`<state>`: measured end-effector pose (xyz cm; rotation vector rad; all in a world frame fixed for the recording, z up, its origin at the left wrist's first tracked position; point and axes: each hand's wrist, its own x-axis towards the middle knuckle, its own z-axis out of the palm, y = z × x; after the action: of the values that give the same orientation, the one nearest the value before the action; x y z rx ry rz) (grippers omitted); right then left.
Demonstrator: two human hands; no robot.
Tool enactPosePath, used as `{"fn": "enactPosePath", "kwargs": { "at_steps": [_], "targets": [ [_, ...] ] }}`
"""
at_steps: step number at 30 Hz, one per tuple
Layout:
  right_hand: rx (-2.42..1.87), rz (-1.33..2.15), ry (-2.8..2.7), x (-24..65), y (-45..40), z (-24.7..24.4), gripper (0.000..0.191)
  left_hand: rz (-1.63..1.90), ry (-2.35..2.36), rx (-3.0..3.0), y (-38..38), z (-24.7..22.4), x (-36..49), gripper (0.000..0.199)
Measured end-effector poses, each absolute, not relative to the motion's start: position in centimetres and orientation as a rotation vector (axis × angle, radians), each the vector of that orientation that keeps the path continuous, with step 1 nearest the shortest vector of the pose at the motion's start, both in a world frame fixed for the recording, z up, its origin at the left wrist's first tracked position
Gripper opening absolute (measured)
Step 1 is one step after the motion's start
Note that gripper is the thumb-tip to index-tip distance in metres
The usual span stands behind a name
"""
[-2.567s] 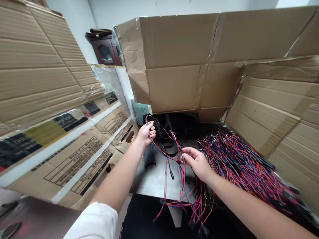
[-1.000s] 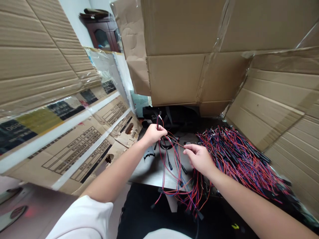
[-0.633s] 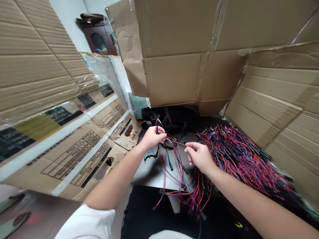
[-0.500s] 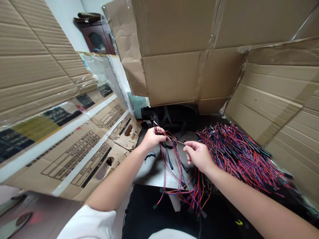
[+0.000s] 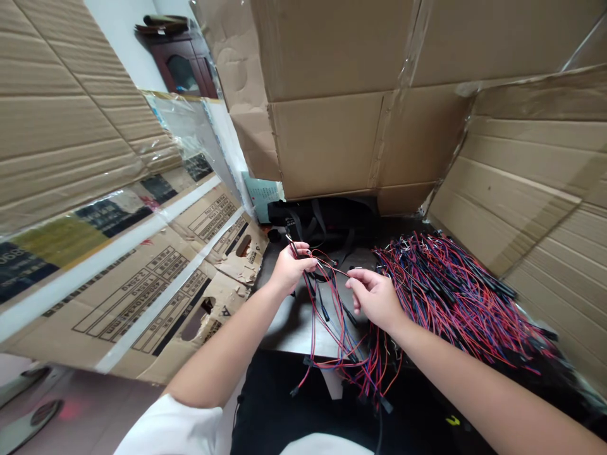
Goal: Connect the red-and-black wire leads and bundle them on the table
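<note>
Red, blue and black wires [image 5: 342,328] hang below my hands, some with black connectors at their ends. My left hand [image 5: 294,264] pinches several of these wires between thumb and fingers, with light tips poking up above it. To its right, my right hand [image 5: 372,292] grips a thin dark wire that stretches across from the left hand. The lower wire ends droop over the table's front edge onto dark cloth.
A large pile of red and blue wires [image 5: 459,297] covers the right side of the dark table [image 5: 284,332]. Cardboard walls [image 5: 332,142] surround it. A black bag [image 5: 332,221] lies at the back.
My left hand has shifted slightly left, and the wire between my hands looks a little longer. The view has moved slightly.
</note>
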<state>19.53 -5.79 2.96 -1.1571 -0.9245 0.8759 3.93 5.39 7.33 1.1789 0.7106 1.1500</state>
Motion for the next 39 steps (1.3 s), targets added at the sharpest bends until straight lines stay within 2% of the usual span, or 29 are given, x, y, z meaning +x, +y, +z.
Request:
{"fn": "enactPosePath", "kwargs": {
  "at_steps": [9,15,22,30,35,37,39],
  "targets": [
    [-1.091,0.944,-0.773,19.7,-5.9,3.5,0.032,1.144,0.695,1.128,5.2,7.2,3.8,0.045],
    [-1.118,0.924,-0.831,19.5,-6.2,3.3,0.035,1.018,0.766,1.224,4.8,6.9,4.0,0.016],
    [-1.122,0.979,-0.885,19.6,-6.5,3.1,0.033,0.92,0.792,1.23,4.6,6.8,4.1,0.019],
    [-1.094,1.116,-1.068,19.2,-6.6,2.6,0.029,0.845,0.795,1.174,4.4,6.2,4.6,0.032],
    [-1.104,1.212,-1.187,19.4,-6.3,1.6,0.021,0.792,0.768,1.171,4.2,6.0,4.5,0.035],
    [-1.158,1.165,-1.303,19.9,-5.9,1.5,0.017,0.782,0.755,1.187,4.1,6.1,4.5,0.035],
    [-1.235,0.949,-1.351,20.8,-5.0,1.9,0.019,0.754,0.743,1.213,3.9,6.2,4.5,0.035]
  ]
}}
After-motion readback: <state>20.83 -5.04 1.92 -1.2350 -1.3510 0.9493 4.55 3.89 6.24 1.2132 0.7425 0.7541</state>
